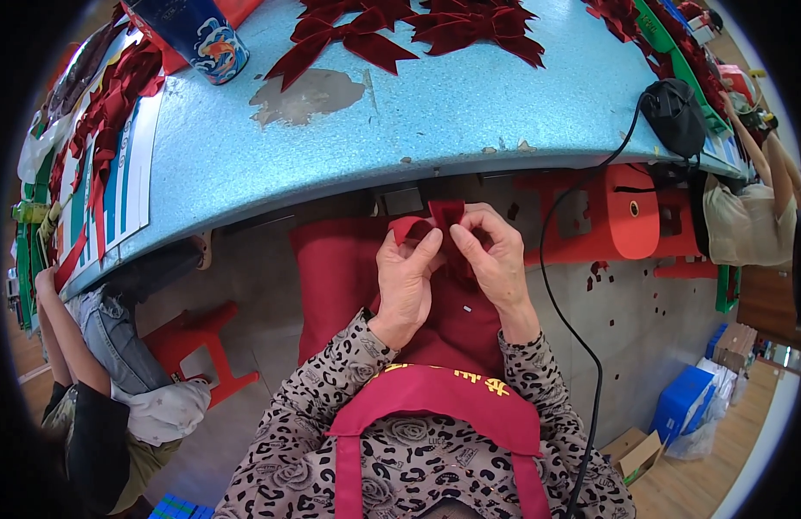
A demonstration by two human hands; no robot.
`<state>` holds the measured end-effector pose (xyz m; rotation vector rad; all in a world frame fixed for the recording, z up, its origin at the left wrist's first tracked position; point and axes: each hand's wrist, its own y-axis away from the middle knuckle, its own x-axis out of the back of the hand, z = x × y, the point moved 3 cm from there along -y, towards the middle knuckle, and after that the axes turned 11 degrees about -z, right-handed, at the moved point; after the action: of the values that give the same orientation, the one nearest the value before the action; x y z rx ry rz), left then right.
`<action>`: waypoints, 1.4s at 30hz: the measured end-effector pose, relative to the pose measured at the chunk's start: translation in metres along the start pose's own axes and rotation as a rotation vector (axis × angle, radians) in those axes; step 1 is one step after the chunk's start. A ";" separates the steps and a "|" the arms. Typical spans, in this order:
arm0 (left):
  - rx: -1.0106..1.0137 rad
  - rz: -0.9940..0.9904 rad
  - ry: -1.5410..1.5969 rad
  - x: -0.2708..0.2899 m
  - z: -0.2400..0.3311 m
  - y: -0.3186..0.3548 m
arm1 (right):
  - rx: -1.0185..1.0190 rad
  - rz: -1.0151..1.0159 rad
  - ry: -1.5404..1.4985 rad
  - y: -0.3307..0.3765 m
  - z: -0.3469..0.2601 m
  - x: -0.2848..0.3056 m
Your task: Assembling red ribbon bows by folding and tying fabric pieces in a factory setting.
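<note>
**Hands pinch a ribbon just off the counter's near edge**

In the head view, the counter (452,108) lies across the top, light blue with a worn grey patch. Just off its near edge, over the lap, is the dark red ribbon (448,213), bent into loops. The left hand (407,277) has its grip pinched on a loop, thumb against fingers; the right hand (497,259) has its grip pinched on the ribbon close beside it. Under both hands, before the counter, spreads a red apron (336,277).

On the counter's far part lie bows (353,41) of dark red velvet; at its far left stands a blue cup (212,54). On its right end sits a black pouch (675,119), and a cable (546,242) drops over the near edge from there. Below the counter's right part is a red stool (630,214). Beyond the counter's left end a co-worker's hand (46,282) touches a strip of ribbon; another co-worker (753,221) is at its right end.
</note>
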<state>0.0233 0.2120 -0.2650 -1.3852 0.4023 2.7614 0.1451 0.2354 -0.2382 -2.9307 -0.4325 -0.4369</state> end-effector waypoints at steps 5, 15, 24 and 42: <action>-0.117 -0.078 -0.008 0.006 -0.001 -0.005 | -0.066 0.097 -0.158 0.004 0.008 -0.003; -0.203 -0.136 -0.198 0.001 0.009 -0.004 | 0.004 0.148 0.001 0.004 -0.008 -0.003; -0.089 -0.017 -0.303 -0.003 0.010 0.002 | 0.017 0.172 0.095 0.008 -0.015 -0.002; -0.062 -0.046 -0.288 0.013 0.014 0.012 | 0.048 0.040 0.123 0.009 -0.023 -0.016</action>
<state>0.0028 0.2029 -0.2651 -0.9690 0.2702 2.8960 0.1274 0.2190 -0.2218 -2.8410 -0.3620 -0.5889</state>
